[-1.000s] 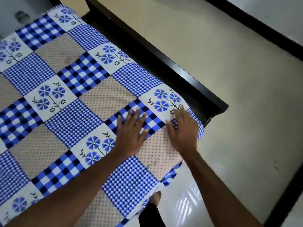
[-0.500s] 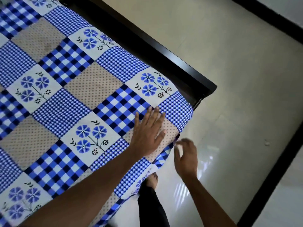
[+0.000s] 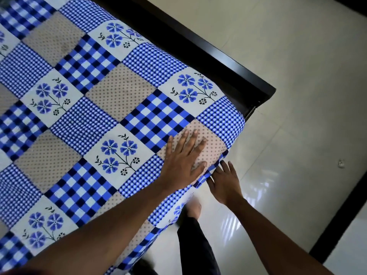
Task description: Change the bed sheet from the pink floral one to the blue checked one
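On the bed I smooth the blue checked sheet, left grip spread flat, right grip spread at its edge; next, tucking

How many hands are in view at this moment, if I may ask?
2. The left hand lies flat on the blue checked sheet near its corner; the right hand is at the sheet's hanging edge just beside it. None seems hidden.
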`<state>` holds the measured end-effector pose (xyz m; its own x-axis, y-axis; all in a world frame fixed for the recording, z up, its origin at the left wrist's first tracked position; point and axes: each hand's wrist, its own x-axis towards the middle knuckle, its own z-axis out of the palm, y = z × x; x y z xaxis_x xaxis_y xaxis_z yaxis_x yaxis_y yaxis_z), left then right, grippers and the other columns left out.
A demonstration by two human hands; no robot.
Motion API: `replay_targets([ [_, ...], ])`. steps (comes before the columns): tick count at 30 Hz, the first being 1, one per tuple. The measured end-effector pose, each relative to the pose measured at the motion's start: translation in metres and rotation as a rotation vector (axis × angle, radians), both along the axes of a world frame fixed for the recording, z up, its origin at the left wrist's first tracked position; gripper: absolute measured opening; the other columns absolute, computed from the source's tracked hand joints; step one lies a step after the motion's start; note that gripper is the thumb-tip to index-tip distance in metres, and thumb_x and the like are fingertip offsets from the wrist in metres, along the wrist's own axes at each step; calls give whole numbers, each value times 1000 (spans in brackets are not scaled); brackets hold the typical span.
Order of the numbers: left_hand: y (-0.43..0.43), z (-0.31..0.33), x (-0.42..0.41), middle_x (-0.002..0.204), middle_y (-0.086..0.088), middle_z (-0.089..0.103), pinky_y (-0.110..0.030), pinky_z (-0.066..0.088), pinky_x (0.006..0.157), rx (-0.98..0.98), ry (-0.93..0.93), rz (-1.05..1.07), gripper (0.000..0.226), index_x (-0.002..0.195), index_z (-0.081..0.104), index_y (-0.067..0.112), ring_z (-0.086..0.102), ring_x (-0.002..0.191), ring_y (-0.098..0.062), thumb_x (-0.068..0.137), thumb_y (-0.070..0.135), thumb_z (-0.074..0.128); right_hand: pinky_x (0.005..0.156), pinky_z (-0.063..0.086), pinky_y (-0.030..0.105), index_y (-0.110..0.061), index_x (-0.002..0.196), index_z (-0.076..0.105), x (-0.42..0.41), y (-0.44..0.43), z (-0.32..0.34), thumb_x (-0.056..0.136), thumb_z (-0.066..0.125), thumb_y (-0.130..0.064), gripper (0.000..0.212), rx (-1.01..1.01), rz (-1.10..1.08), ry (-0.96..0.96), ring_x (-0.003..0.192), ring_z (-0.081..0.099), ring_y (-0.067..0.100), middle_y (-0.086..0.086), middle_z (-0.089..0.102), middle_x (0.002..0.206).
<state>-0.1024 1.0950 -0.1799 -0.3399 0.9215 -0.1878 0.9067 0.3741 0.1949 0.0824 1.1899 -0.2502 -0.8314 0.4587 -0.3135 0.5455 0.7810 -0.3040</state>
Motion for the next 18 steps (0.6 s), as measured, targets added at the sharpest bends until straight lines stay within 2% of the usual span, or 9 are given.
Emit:
replay_targets([
  [3, 2, 1, -3, 166, -4, 16, -59, 3, 121, 38, -50, 1, 66, 156, 28, 27, 9, 154, -25, 98, 55, 41, 108, 41, 51, -23, 117, 73, -3, 2, 3, 94, 35, -43, 48, 12, 9, -73, 127, 53, 33, 2, 65, 131],
  [5, -3, 2, -6, 164, -5, 22, -58, 7, 121, 116, -122, 52, 62, 153, 37, 21, 12, 153, -24, 99, 49, 44, 102, 46, 52, -26, 114, 73, -1, -2, 4, 94, 42, -45, 43, -16, -4, -146, 128, 52, 35, 8, 60, 135],
  [6, -9, 3, -8, 162, -6, 27, -58, 10, 121, 168, -153, 95, 57, 149, 44, 18, 16, 152, -25, 99, 46, 45, 100, 47, 51, -27, 119, 70, 2, -4, 7, 94, 48, -46, 38, -37, -18, -185, 131, 49, 35, 10, 55, 141],
  [8, -26, 8, -10, 158, -9, 36, -57, 16, 121, 255, -175, 161, 48, 138, 55, 13, 23, 150, -27, 98, 38, 48, 98, 47, 49, -28, 134, 59, 8, -7, 10, 95, 56, -45, 42, -112, -84, -270, 136, 42, 33, 9, 42, 152],
  [9, -38, 11, -10, 156, -10, 40, -55, 18, 120, 281, -178, 188, 43, 134, 59, 12, 26, 149, -28, 97, 33, 51, 97, 48, 46, -26, 137, 57, 9, -9, 14, 96, 57, -43, 45, -171, -159, -276, 135, 43, 31, 7, 43, 152],
  [11, -74, 16, -8, 151, -11, 46, -49, 26, 118, 317, -190, 276, 35, 126, 64, 10, 34, 145, -30, 95, 26, 57, 93, 48, 39, -21, 127, 64, 4, -16, 30, 97, 58, -38, 36, -272, -361, -162, 122, 55, 29, 7, 59, 134],
  [14, -145, 26, 0, 138, -11, 57, -47, 44, 104, 308, -186, 436, 28, 119, 67, 11, 49, 131, -31, 95, 22, 58, 80, 45, 32, -21, 98, 72, -5, -37, 59, 97, 59, -35, 19, -467, -588, -17, 100, 66, 28, 3, 73, 101],
  [16, -204, 34, 10, 127, -9, 62, -47, 52, 91, 300, -160, 528, 26, 114, 69, 11, 57, 116, -30, 93, 20, 57, 77, 48, 36, -23, 80, 71, -16, -61, 81, 91, 61, -37, 20, -631, -616, 73, 86, 68, 25, -2, 73, 82],
  [18, -254, 38, 20, 117, -9, 66, -45, 53, 84, 268, -106, 606, 27, 107, 71, 11, 61, 105, -30, 89, 23, 54, 78, 51, 44, -26, 73, 70, -32, -83, 95, 80, 59, -40, 19, -715, -592, 113, 77, 67, 22, -3, 71, 72],
])
